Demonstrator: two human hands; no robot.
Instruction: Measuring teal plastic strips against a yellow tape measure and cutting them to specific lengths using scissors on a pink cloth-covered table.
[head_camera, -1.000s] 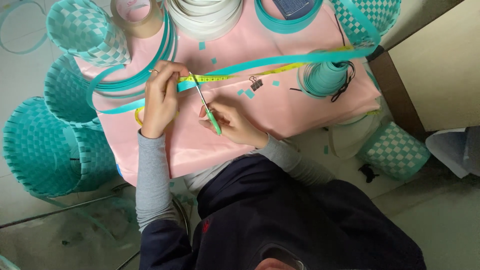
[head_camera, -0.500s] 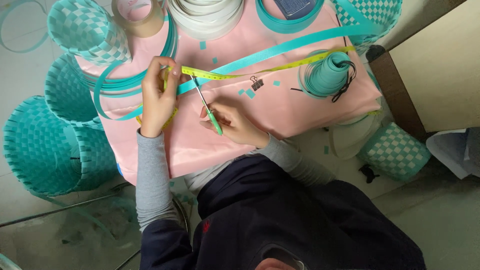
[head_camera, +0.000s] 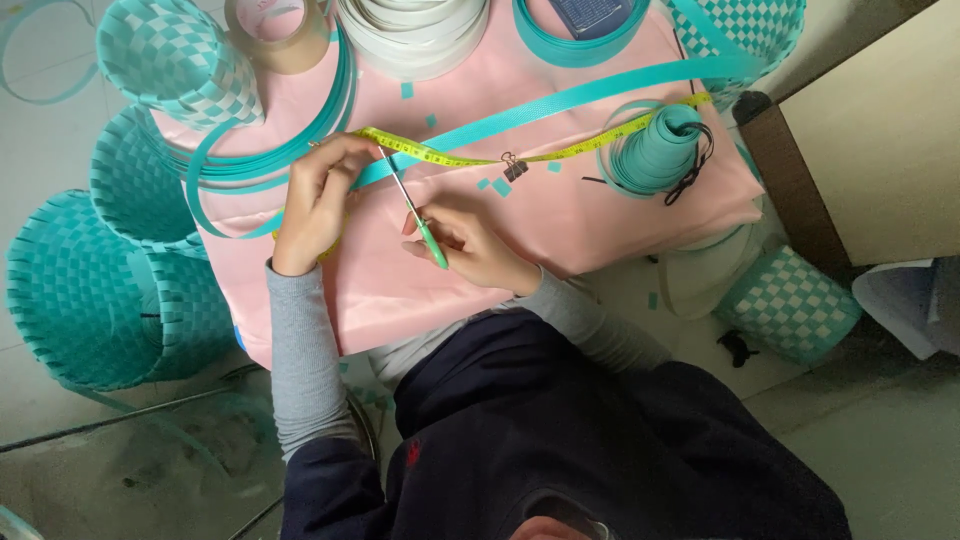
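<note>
Pinching teal strap (head_camera: 560, 105) against yellow tape measure (head_camera: 450, 155) with left hand (head_camera: 318, 195), keeping both aligned while right hand (head_camera: 465, 240), gripping green-handled scissors (head_camera: 415, 215), cuts.

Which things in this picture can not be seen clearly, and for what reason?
- Head view: the scissors blade tips are too thin to tell open from closed.
- The white roll is cut off by the top edge.
- The left hand covers where the teal strap meets the yellow tape measure.

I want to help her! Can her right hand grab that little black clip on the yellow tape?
Probably yes. The black clip lies just beyond the right hand with bare pink cloth between, but that hand holds green-handled scissors.
</note>
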